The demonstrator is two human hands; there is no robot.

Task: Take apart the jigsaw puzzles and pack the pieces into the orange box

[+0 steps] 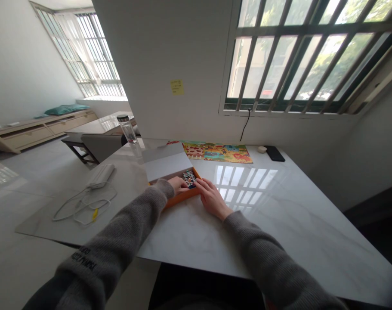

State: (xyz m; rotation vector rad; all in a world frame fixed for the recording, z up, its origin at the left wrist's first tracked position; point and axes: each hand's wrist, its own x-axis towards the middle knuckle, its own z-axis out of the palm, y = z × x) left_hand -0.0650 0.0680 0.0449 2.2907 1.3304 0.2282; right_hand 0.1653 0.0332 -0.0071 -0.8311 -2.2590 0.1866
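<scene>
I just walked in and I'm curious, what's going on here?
A person in a grey knit sweater is at an open orange box on a white marble table. The left hand rests over the box's near edge, and the right hand's fingertips are at its rim, beside a block of multicoloured pieces inside. The white lid stands raised behind.

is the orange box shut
No, the orange box stands open with its lid raised, and colourful pieces show inside between the left hand and right hand.
</scene>
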